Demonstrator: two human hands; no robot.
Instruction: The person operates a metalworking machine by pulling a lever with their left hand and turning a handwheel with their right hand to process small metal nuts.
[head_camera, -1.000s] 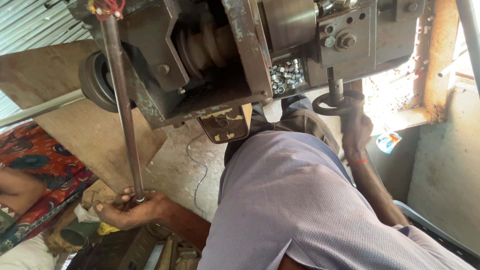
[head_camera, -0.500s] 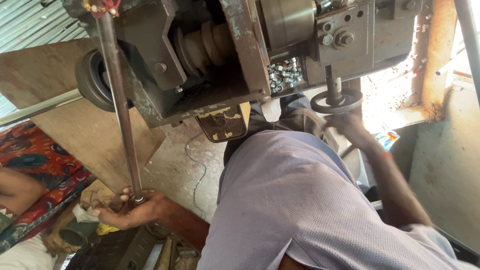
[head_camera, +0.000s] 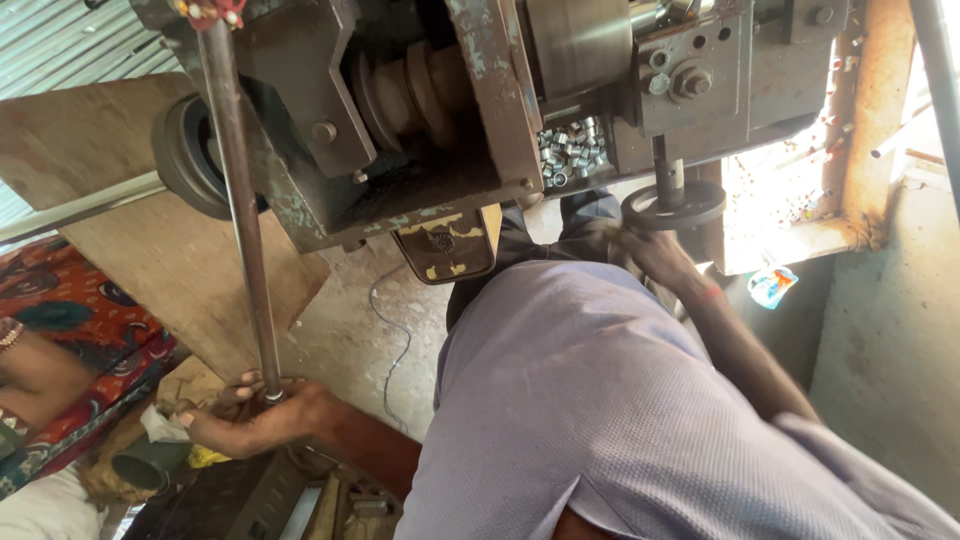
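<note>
My left hand (head_camera: 250, 415) is low on the left, closed around the bottom end of a long steel rod (head_camera: 240, 200) that runs up to the top of the dark machine (head_camera: 330, 120). My right hand (head_camera: 648, 255) is blurred, reaching past my lavender shirt (head_camera: 600, 400) to just below the small round handwheel (head_camera: 672, 205) on the machine's right side. It is at the wheel's lower rim, but the blur hides whether the fingers grip it. A stepped pulley (head_camera: 405, 90) shows inside the machine.
A heap of small shiny metal sleeves (head_camera: 570, 155) lies in the machine. Another person in red patterned cloth (head_camera: 60, 340) sits at the left, by a wooden board (head_camera: 130, 220). A cable (head_camera: 395, 330) crosses the concrete floor. A blue packet (head_camera: 770, 285) lies by the wall.
My right hand has slid down from the handwheel's rim to just under it. My left hand keeps its hold on the rod's end and has barely shifted.
</note>
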